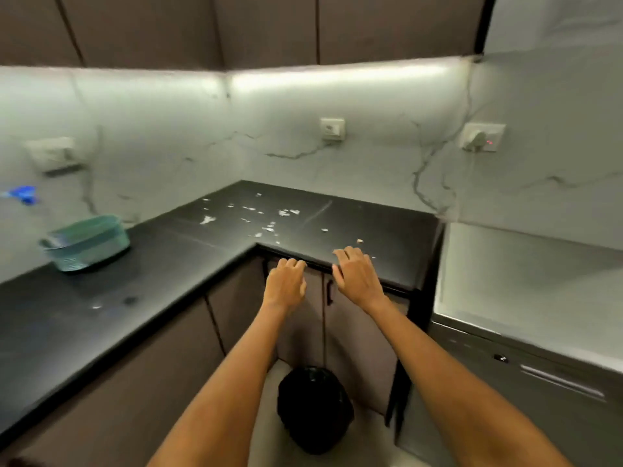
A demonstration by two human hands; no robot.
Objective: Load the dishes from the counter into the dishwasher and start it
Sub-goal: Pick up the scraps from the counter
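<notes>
Head view, one frame, slightly motion-blurred

Both bare arms reach forward from 6 o'clock toward the inner corner of the L-shaped black stone counter (188, 261). Left hand (286, 281) is palm down just below the counter's front edge, in front of the brown cabinet doors (354, 332); fingers loosely curled at the tips, nothing held. Whether the fingertips touch the edge: cannot tell. Right hand (357, 274) is palm down, fingers spread and relaxed, lying over the counter edge at roughly centre frame; nothing held. The two hands are near each other but apart.

Counter surface: scattered white flecks and crumbs (269, 217) at 12 o'clock from the hands, toward the back wall. A teal slotted plastic basket (89, 242) stands on the left run of the counter at 9 o'clock, well apart from the hands; contents not resolvable. A blurred blue object (23, 193) sits at the far left edge, at about 10 o'clock.

Grey built-in dishwasher front (546, 399) at 4 o'clock, door closed, pale bar handle (561, 382) across it, control strip along its top edge. No dishes can be made out on the visible counter.

A black bag-lined waste bin (315, 409) stands on the floor at 6 o'clock, between the forearms.

Marble-look white backsplash (371, 163) carries wall sockets: one at 12 o'clock (332, 129), one at 2 o'clock (482, 138) with a plug in it and a red light
</notes>
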